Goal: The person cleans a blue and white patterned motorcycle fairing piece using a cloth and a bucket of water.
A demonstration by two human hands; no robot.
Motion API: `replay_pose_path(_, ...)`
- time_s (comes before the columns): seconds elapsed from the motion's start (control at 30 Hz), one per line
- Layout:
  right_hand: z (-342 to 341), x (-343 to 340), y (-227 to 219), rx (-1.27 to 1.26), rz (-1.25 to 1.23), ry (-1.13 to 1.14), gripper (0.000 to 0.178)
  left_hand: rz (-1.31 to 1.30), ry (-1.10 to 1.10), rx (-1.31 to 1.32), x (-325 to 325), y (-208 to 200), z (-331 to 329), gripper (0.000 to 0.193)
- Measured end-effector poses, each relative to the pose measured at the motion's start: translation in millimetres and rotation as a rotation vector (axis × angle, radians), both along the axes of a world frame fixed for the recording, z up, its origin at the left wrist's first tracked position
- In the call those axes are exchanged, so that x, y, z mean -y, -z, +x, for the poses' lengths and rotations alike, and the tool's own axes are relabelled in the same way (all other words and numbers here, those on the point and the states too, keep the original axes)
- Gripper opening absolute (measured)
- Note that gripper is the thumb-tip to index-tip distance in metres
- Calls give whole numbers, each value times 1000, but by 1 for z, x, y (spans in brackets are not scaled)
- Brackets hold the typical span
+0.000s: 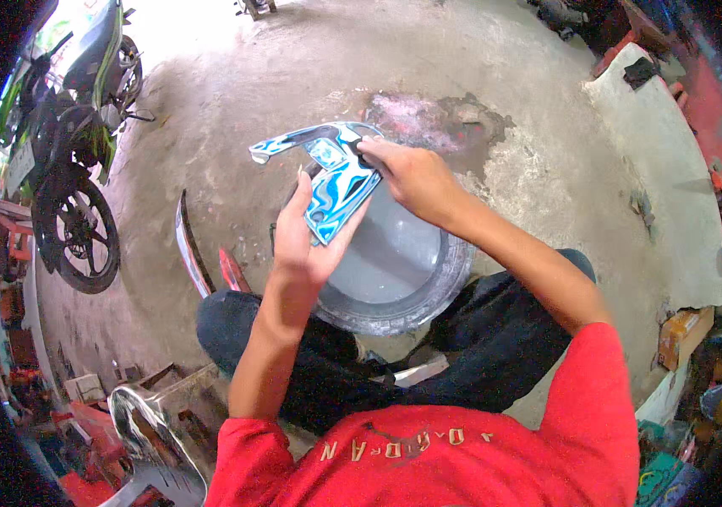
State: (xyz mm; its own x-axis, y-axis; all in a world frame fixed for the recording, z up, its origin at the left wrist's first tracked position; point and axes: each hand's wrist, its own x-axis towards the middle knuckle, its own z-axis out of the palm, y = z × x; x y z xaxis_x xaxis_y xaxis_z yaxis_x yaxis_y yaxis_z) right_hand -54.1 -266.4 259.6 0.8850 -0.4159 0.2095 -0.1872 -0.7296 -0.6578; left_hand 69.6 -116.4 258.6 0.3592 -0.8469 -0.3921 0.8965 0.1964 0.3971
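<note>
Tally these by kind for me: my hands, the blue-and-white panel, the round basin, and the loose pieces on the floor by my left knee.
Hands: 2 (left hand, right hand)
Blue-and-white panel: 1
Round basin: 1
Loose pieces: 2 (curved strip, red piece)
Total: 6

Left fingers (pixel 300 199) partly hidden (behind blue-white panel (pixel 340 196))

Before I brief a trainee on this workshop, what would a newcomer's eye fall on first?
First, likely the blue panel just above centre, in the left hand, the right hand on it. Then the red shirt at bottom centre and the motorbike at upper left.
</note>
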Motion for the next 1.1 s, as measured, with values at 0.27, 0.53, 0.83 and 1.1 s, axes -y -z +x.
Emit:
replay_pose_path(0.27, -19, 6, 14, 93, 28, 10, 48, 105, 131, 1084, -5, 11, -14, 43)
replay_pose_path(0.53, -27, 0, 31, 171, -227, -65, 44, 173, 206, 1548, -10, 6, -17, 54)
replay_pose_path(0.83, -24, -4, 19, 37, -31, 24, 37, -49, 103, 1011, -17, 3, -25, 53)
replay_pose_path(1.1, -30, -21, 30, 191, -153, -136, 44, 46, 208, 1156, -18, 12, -25, 42)
